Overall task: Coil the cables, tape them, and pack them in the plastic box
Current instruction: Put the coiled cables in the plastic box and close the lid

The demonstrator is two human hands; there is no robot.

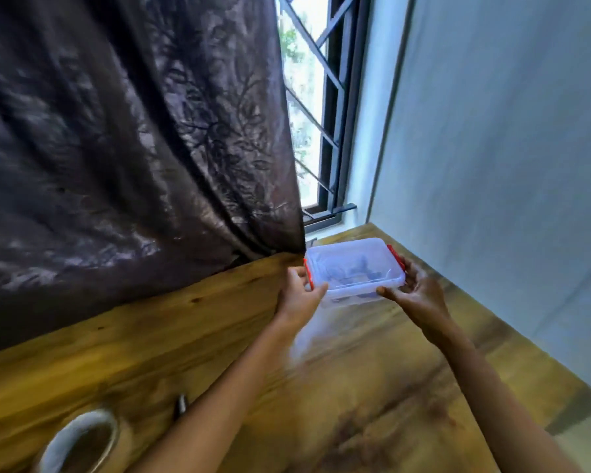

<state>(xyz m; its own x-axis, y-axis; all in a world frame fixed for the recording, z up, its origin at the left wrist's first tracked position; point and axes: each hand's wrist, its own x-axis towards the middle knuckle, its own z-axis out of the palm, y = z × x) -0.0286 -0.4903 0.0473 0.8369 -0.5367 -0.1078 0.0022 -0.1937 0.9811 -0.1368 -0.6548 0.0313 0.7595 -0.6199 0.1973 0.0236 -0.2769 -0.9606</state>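
A clear plastic box [354, 264] with its lid on and red clips at both ends sits at the far corner of the wooden table [151, 336]. Dark cables [350, 273] show dimly through its lid and wall. My left hand [299, 295] grips the box's left end by the red clip. My right hand [415, 291] holds the right end, thumb along the front edge. Whether the box rests on the table or is lifted slightly is unclear because of blur.
A roll of tape [79, 442] lies at the near left of the table, with a small dark object [181, 406] beside it. A dark patterned curtain [116, 148] hangs along the table's left side. A barred window [318, 114] and a pale wall [509, 165] close the far corner.
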